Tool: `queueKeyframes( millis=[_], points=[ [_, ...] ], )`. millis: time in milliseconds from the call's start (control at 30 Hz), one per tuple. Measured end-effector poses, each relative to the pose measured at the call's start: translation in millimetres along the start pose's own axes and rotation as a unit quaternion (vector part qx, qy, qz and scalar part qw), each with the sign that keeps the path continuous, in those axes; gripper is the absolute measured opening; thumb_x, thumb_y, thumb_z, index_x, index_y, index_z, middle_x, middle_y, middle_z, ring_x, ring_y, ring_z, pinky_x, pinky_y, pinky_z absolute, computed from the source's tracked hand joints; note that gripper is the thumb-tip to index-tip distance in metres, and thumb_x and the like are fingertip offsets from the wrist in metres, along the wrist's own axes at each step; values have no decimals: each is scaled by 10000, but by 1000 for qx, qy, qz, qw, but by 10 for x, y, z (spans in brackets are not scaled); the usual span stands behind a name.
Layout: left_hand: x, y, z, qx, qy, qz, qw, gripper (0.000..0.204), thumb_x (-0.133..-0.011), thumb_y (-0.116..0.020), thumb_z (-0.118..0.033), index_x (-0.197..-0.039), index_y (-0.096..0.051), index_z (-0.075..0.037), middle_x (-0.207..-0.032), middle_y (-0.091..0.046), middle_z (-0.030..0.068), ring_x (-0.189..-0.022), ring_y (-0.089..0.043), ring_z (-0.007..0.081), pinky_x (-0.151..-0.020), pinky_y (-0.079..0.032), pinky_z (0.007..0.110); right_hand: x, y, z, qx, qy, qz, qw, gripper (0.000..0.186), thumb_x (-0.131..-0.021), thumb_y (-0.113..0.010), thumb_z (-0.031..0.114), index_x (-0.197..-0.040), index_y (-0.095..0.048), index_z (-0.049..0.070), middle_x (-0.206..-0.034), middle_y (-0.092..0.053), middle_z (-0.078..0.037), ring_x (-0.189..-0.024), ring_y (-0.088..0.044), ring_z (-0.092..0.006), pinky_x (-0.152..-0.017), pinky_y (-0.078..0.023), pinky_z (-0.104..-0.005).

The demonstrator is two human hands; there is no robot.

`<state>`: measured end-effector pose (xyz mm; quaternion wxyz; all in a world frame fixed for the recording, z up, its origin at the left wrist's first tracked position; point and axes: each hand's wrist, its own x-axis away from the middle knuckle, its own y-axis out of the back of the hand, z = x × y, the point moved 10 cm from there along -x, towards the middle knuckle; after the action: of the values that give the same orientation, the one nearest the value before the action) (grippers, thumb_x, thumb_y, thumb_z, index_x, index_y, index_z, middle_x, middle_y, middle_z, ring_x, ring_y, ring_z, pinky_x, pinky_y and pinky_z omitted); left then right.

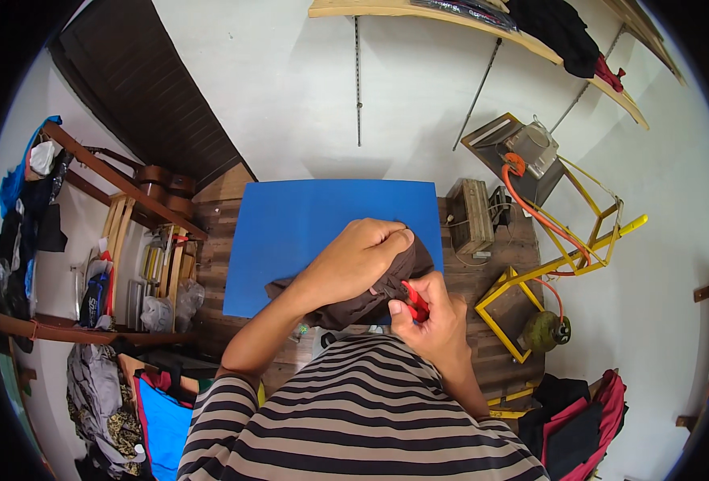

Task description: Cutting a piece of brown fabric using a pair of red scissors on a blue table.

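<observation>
Hands, 2, bare: left hand (366, 255), clenched on dark brown cloth (353, 311); right hand (441, 319), curled around red-handled hand tool (417, 305). 
Table, blue-topped (290, 220), 1: beyond and below the hands. 
Dark brown cloth, 1 piece: bunched at the table's near edge, between both hands; probably light, soft, limp, not slippery; best pinched at 2 points and drawn taut. 
Red-handled hand tool, 1: against the cloth, working end hidden; presumably stiff, light; best held by the red part.

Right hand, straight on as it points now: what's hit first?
Likely the brown cloth, just ahead of the right hand and its red-handled tool; whether the tool already touches it is unclear.
</observation>
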<state>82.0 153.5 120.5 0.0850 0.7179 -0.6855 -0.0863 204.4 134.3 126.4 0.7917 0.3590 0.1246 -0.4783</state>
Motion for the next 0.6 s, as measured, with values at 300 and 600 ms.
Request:
queueKeyframes(
  millis=[300, 600],
  points=[
    [-8, -33, -25, -31, -12, -1, 999, 321, -930, -470, -199, -765, -476, 76, -581, -380, 165, -531, -369, 164, -532, -360, 369, 17, -25, -6, 10, -11, 7, 1000, 271, -757, -729, 172, -840, -520, 21, -549, -553, -85, -448, -590, -238, -432, -453, -327],
    [41, -20, 25, -4, -7, -8, 1000, 316, -930, -471, -200, -765, -459, 69, -609, -308, 121, -567, -328, 153, -550, -343, 363, 44, -77, 75, 2, 16, 12, 1000, 251, -789, -691, 137, -848, -478, 18, -553, -522, -103, -437, -519, -199, -458, -423, -285]
  ],
)
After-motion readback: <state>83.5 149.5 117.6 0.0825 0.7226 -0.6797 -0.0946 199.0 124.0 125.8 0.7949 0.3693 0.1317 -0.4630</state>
